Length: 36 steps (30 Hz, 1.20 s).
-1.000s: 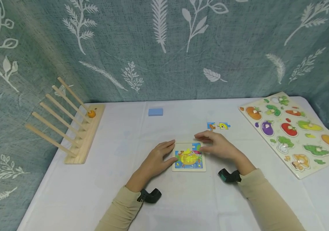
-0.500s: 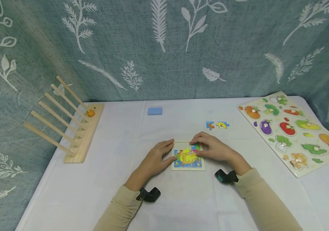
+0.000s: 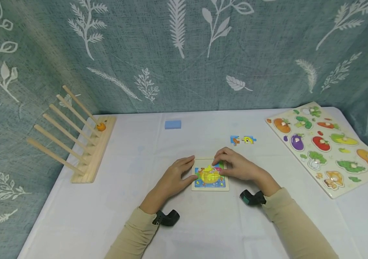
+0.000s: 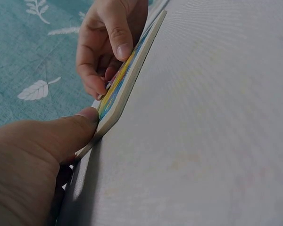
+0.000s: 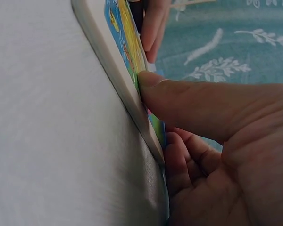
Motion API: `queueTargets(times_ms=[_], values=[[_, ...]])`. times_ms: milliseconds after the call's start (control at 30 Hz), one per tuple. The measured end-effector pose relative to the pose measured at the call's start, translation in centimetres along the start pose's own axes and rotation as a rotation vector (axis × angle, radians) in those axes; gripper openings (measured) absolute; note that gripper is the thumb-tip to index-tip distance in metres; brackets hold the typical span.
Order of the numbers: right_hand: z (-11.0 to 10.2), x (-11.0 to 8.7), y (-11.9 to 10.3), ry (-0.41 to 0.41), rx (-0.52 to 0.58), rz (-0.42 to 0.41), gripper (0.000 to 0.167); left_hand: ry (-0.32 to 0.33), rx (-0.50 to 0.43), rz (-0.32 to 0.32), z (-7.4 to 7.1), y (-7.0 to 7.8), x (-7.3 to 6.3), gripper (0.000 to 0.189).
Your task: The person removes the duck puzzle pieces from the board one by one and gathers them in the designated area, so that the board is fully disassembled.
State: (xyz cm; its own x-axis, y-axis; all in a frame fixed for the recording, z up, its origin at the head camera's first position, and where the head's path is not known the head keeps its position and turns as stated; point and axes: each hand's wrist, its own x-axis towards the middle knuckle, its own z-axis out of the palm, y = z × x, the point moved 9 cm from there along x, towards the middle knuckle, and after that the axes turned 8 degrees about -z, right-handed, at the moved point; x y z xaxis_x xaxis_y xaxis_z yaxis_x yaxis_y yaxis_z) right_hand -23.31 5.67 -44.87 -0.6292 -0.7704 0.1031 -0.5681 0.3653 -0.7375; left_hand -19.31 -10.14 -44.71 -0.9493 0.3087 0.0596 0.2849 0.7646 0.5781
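A small jigsaw puzzle tray [image 3: 210, 188] with a pale rim lies flat on the white table, showing a yellow duck picture on blue. My left hand [image 3: 173, 178] grips its left edge, thumb [image 4: 82, 123] on the rim and the other fingers along the side. Over the tray's upper right, my right hand [image 3: 238, 166] has its thumb and curled fingers around a blue-and-green puzzle piece [image 3: 220, 164]. The right thumb [image 5: 153, 82] presses down on the picture in the right wrist view. Bare tray shows along the top left. Fingers partly hide the piece.
Two loose puzzle pieces [image 3: 248, 139] lie beyond the right hand. A blue block [image 3: 173, 125] sits at the back. On the left stands a wooden peg rack [image 3: 98, 158] with an orange bead; at right is a vegetable puzzle board [image 3: 326, 158].
My right hand has moved left from the tray's right edge, and its fingertips have come in over the upper-right piece. The left hand stays at the left edge.
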Motion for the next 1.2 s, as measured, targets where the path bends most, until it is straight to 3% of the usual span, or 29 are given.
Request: queueTargets(times_ms=[433,733,933,1200], values=[[-0.05,0.11,-0.64,-0.001,-0.013,0.015,0.022,0.016,-0.01,0.017,-0.28,0.29,0.04,0.059],[-0.29,-0.17,-0.47,0.031,0.026,-0.031,0.028,0.012,-0.007,0.027,-0.15,0.33,0.0,0.06],[-0.48,-0.15,0.08,0.053,0.073,-0.009,0.038,0.012,-0.013,0.03,-0.2,0.4,0.03,0.06],[-0.81,-0.21,0.19,0.077,0.083,0.025,0.037,0.009,-0.008,0.021,-0.16,0.3,0.03,0.06]])
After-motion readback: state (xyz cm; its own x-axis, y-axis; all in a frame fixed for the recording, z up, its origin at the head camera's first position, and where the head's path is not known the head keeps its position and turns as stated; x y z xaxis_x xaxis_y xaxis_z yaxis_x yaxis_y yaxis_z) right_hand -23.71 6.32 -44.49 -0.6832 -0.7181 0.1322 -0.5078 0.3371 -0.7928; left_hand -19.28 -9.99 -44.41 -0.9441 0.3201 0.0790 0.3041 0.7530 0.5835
